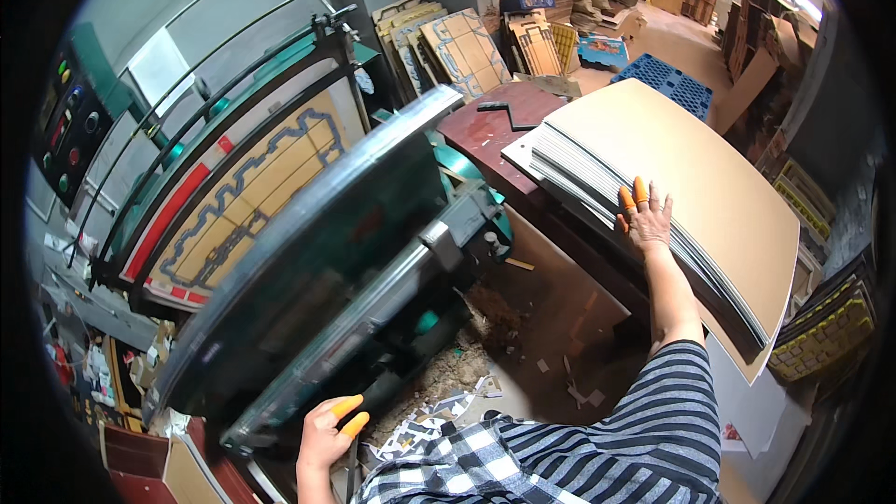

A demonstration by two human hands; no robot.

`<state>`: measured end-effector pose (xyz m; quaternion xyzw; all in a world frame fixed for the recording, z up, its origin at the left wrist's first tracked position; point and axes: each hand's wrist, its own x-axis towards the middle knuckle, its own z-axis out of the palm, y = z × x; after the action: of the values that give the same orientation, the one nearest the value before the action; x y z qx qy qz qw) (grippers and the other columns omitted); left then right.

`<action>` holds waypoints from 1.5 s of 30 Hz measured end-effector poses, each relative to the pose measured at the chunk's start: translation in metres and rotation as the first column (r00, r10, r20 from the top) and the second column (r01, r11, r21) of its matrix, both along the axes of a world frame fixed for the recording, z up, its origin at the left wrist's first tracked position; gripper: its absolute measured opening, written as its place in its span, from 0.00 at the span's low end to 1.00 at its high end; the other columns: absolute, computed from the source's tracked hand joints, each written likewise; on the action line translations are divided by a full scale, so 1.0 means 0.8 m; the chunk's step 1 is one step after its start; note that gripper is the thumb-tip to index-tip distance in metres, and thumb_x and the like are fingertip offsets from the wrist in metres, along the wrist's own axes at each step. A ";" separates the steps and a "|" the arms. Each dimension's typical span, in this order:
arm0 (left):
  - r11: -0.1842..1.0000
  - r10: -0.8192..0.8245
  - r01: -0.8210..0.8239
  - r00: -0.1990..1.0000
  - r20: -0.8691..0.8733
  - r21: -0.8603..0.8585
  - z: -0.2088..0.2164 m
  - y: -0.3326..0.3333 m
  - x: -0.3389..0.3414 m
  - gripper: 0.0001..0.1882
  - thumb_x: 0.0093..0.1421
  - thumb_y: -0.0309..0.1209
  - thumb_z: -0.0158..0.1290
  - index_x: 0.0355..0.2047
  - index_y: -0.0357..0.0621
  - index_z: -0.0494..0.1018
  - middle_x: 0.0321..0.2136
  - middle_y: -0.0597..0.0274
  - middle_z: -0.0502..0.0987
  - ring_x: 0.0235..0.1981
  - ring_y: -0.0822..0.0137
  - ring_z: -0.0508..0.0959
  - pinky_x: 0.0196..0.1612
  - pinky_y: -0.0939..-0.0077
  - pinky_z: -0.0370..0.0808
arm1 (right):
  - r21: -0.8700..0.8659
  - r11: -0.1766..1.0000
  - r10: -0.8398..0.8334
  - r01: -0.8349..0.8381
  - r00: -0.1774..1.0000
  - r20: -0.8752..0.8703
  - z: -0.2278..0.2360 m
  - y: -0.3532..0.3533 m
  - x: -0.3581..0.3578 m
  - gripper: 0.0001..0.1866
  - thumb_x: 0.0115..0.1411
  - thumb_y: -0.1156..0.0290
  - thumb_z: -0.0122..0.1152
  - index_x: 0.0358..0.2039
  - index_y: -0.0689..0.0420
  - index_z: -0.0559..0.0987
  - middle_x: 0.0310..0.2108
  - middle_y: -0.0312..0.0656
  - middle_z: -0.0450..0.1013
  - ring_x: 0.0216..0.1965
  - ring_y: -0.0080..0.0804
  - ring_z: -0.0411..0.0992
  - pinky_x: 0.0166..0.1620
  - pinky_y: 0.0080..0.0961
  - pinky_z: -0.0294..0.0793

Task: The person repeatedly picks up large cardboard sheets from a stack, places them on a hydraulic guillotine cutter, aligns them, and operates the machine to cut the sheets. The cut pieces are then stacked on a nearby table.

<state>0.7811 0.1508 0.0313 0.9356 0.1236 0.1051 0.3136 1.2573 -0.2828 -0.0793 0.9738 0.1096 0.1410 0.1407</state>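
Note:
My right hand lies with spread fingers on the near edge of a thick stack of brown cardboard sheets, orange covers on some fingertips. It grips nothing. The sheets show pale edges and rest on a dark red table. Low in the view, my left hand is held in front of my body, two orange-covered fingers apart and nothing seen between them. Close by is the lower end of a die-cutting press's dark platen, which is tilted and blurred. Facing it, a wooden cutting die with grey foam outlines sits in the press frame.
A control panel with buttons stands at far left. Several wooden dies lean against the back wall. A blue plastic pallet lies on the floor beyond the stack. Paper scraps litter the area below the press.

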 end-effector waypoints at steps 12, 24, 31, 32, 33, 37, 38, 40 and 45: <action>0.993 0.109 -0.116 0.886 0.450 -0.013 0.112 -0.022 -0.113 0.17 0.47 0.30 0.67 0.37 0.36 0.78 0.37 0.51 0.80 0.40 0.56 0.80 0.46 0.67 0.75 | 0.506 0.513 0.391 -0.694 0.713 0.581 0.147 0.154 -0.057 0.27 0.63 0.60 0.54 0.58 0.61 0.66 0.59 0.51 0.63 0.58 0.46 0.62 0.59 0.38 0.58; 0.801 0.598 -0.490 0.679 -0.426 0.344 -0.003 0.114 -0.173 0.44 0.56 0.67 0.41 0.63 0.49 0.58 0.65 0.56 0.57 0.67 0.55 0.53 0.68 0.53 0.41 | 0.448 0.470 0.837 -0.761 0.223 -0.500 0.107 0.372 -0.217 0.47 0.53 0.32 0.50 0.63 0.56 0.63 0.65 0.48 0.55 0.68 0.44 0.48 0.66 0.51 0.39; 0.744 0.663 -0.528 0.660 -0.353 0.409 0.028 0.090 -0.240 0.43 0.55 0.62 0.50 0.62 0.45 0.60 0.64 0.55 0.58 0.66 0.56 0.55 0.67 0.49 0.44 | 0.615 0.408 0.913 -0.675 0.296 -0.281 0.126 0.397 -0.236 0.40 0.53 0.43 0.62 0.57 0.59 0.68 0.59 0.54 0.62 0.62 0.49 0.58 0.64 0.45 0.52; 0.723 0.678 -0.576 0.698 -0.230 0.383 0.009 0.113 -0.237 0.43 0.54 0.58 0.54 0.62 0.43 0.59 0.64 0.54 0.58 0.67 0.56 0.53 0.67 0.49 0.44 | 0.565 0.364 0.930 -0.741 0.320 -0.179 0.098 0.423 -0.222 0.40 0.54 0.42 0.60 0.59 0.59 0.67 0.60 0.53 0.61 0.62 0.49 0.58 0.64 0.45 0.52; 0.700 0.673 -0.561 0.726 -0.143 0.442 -0.002 0.144 -0.217 0.43 0.55 0.60 0.51 0.64 0.46 0.57 0.65 0.55 0.55 0.68 0.55 0.50 0.67 0.51 0.43 | 0.489 0.319 0.941 -0.812 0.332 -0.063 0.081 0.448 -0.202 0.40 0.56 0.42 0.57 0.60 0.58 0.65 0.61 0.53 0.60 0.63 0.49 0.57 0.64 0.45 0.52; 0.754 0.648 -0.456 0.632 -0.425 0.473 -0.049 0.202 -0.202 0.44 0.57 0.65 0.43 0.66 0.54 0.53 0.68 0.59 0.50 0.69 0.50 0.45 0.68 0.54 0.42 | 0.339 0.605 0.713 -0.721 0.300 -0.633 0.100 0.497 -0.243 0.43 0.58 0.32 0.42 0.64 0.51 0.61 0.67 0.44 0.53 0.68 0.42 0.47 0.66 0.48 0.43; 0.774 0.632 -0.536 0.621 -0.464 0.337 -0.038 0.188 -0.190 0.45 0.55 0.67 0.44 0.66 0.55 0.55 0.67 0.58 0.51 0.69 0.49 0.46 0.68 0.54 0.42 | 0.366 0.585 0.749 -0.724 0.311 -0.585 0.098 0.480 -0.239 0.42 0.58 0.33 0.43 0.62 0.52 0.63 0.65 0.44 0.56 0.67 0.43 0.49 0.65 0.48 0.44; 0.808 0.587 -0.511 0.656 -0.475 0.293 -0.033 0.176 -0.202 0.47 0.54 0.70 0.41 0.65 0.51 0.57 0.67 0.59 0.53 0.68 0.50 0.48 0.68 0.54 0.42 | 0.401 0.543 0.777 -0.738 0.260 -0.573 0.134 0.451 -0.263 0.41 0.56 0.33 0.47 0.59 0.53 0.67 0.62 0.48 0.60 0.65 0.46 0.53 0.64 0.50 0.47; 0.841 0.529 -0.431 0.779 -0.336 0.326 0.012 0.086 -0.262 0.47 0.45 0.65 0.58 0.58 0.48 0.65 0.59 0.54 0.65 0.63 0.53 0.59 0.66 0.48 0.46 | 0.416 0.330 0.889 -0.847 0.131 -0.438 0.144 0.346 -0.263 0.59 0.34 0.28 0.64 0.59 0.59 0.66 0.59 0.54 0.61 0.64 0.49 0.54 0.63 0.59 0.42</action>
<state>0.5715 0.2196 0.0405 0.9026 0.4099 -0.0046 0.1317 1.0468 -0.0059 0.0362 0.7177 0.6850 -0.1179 -0.0426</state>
